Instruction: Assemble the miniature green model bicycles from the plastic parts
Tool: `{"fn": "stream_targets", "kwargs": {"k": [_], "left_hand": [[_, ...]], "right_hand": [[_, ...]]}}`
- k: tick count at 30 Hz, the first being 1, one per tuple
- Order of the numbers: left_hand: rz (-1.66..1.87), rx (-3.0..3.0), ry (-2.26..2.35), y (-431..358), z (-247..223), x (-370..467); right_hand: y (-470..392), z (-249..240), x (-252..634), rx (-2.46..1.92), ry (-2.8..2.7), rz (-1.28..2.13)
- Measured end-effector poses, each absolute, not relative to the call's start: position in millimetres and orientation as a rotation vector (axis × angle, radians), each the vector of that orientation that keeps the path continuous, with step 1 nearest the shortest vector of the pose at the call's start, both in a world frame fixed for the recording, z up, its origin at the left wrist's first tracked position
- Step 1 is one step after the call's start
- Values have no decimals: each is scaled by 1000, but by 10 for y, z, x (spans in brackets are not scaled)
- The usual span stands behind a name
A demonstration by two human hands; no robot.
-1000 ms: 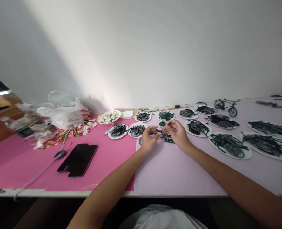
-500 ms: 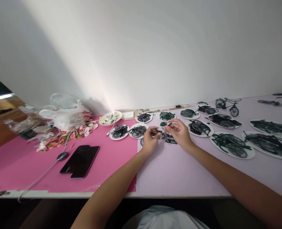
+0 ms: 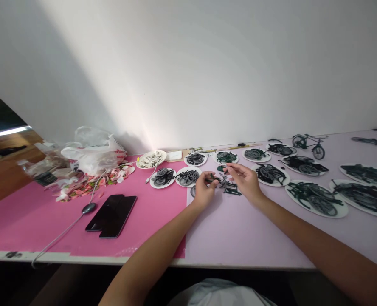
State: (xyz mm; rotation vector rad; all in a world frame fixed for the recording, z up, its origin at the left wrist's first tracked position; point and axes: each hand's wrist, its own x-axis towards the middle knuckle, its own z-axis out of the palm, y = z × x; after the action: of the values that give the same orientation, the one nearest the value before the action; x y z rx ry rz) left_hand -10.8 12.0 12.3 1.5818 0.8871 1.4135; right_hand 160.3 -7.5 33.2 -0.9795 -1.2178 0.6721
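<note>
My left hand is closed on a small dark green bicycle part. Opposite it, my right hand pinches a small screwdriver, its thin silver shaft pointing at that part. Whether the tip touches it is too small to tell. On the table just below and between my hands lie loose dark model bicycle parts. A spoked wheel is partly hidden behind my left hand.
Plates of dark bicycle parts spread around my hands. An assembled model bicycle stands at the back right. On the left are phones, a cable, pink petals, a plastic bag and a plate of white pieces.
The whole view has shifted slightly, so things appear a little further right and lower. My right hand's fingers have changed position slightly around the screwdriver. Both hands keep their hold.
</note>
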Motion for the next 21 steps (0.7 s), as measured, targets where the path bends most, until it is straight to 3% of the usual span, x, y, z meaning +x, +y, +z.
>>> {"fn": "stream_targets", "kwargs": {"k": [11, 21], "left_hand": [[1426, 1590, 884, 163, 65, -96], [1442, 1566, 880, 168, 92, -120]], "right_hand": [[-68, 323, 1627, -1043, -1202, 541], [-92, 345, 1606, -1008, -1235, 650]]}}
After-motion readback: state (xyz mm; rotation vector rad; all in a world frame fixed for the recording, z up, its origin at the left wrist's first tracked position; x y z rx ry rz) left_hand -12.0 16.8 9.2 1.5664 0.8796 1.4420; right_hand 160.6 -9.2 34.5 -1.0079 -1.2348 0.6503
